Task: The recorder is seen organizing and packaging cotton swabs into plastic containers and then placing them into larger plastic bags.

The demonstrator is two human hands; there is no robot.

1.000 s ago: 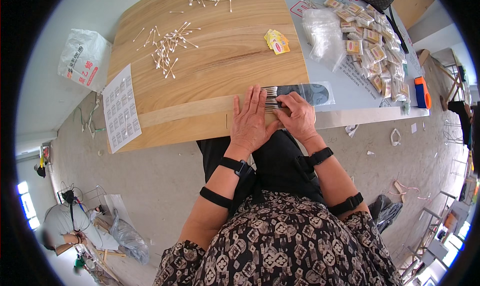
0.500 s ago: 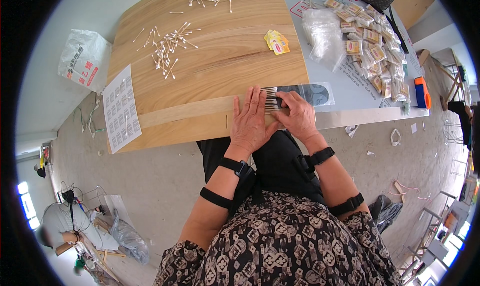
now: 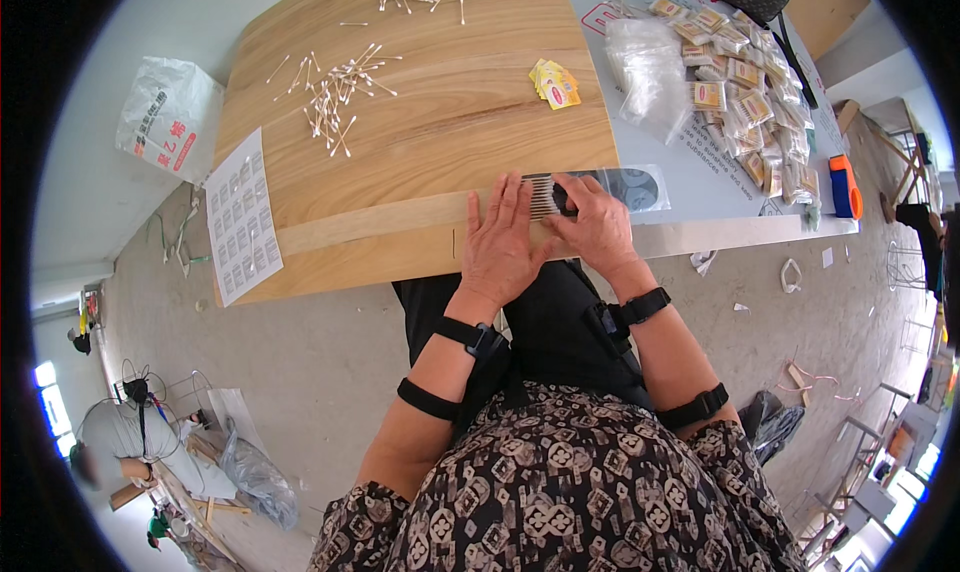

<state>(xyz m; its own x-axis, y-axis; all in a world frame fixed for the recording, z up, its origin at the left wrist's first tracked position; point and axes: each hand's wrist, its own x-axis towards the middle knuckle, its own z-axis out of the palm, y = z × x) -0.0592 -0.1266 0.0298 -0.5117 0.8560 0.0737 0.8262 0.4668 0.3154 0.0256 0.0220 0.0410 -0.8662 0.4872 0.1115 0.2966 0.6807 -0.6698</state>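
At the table's near edge my left hand (image 3: 497, 240) lies flat, its fingers stretched out against the left side of a row of cotton swabs (image 3: 542, 198). The swabs lie side by side in a neat flat row. My right hand (image 3: 603, 230) is bent round the row's right end, with thumb and forefinger at its near and far sides. A dark surface shows between that thumb and forefinger. Partly under the right hand, a clear plastic sleeve with dark round shapes (image 3: 638, 188) reaches past the wooden board's right edge.
Loose cotton swabs (image 3: 340, 92) lie on the wooden board (image 3: 450, 102), with more at its far edge. Small yellow cards (image 3: 554, 84) are near its right side. Clear bags (image 3: 648, 72), packed swab packets (image 3: 745, 102) and an orange-blue tape dispenser (image 3: 846, 186) sit right. A printed sheet (image 3: 243, 217) lies left.
My right thumb and forefinger have spread apart, and the forefinger has shifted slightly away from me, baring more of the dark surface between them. My left hand stays nearly where it was.
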